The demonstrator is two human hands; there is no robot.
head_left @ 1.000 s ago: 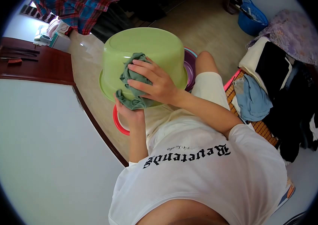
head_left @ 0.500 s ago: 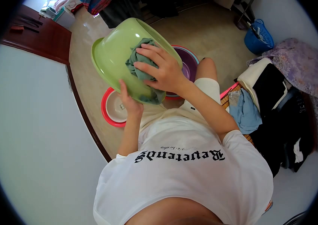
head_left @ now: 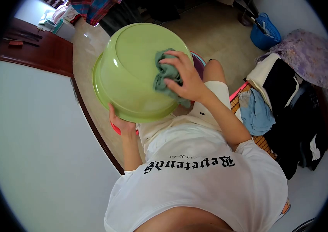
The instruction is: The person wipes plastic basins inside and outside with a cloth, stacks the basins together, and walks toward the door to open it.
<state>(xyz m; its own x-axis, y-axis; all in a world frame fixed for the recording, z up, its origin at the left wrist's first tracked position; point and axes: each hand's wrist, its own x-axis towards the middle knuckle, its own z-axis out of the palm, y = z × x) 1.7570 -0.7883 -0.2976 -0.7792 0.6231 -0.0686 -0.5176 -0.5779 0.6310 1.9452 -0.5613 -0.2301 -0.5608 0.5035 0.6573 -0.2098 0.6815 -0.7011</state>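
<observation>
While the left hand (head_left: 123, 124) bears the basin (head_left: 142, 69), the right hand (head_left: 189, 81) has the cloth (head_left: 165, 71) on its base

Where the tan floor (head_left: 218, 38) meets the right side, clothes (head_left: 284, 102) lie heaped in black, white and light blue. The green basin hangs tilted above the person's lap, base turned up, rim slanting toward the left hand. Mostly hidden behind it, a purple tub (head_left: 199, 66) shows at its right edge; a sliver of red tub (head_left: 115, 128) shows beside the left hand. The blue basket (head_left: 265, 34) stands well apart, near the wall.

The bunched cloth touches the basin's base, on the half nearer the right hand, a loose end drooping below. The right grip is partly closed, fingers curved over the cloth; the left grip is bent around the rim, its underside out of sight.

Judging by the cloth's place, wiping of the outside seems unfinished. No visible mark separates wiped parts from unwiped ones, so how much is done or left I cannot tell; the inside is hidden.
</observation>
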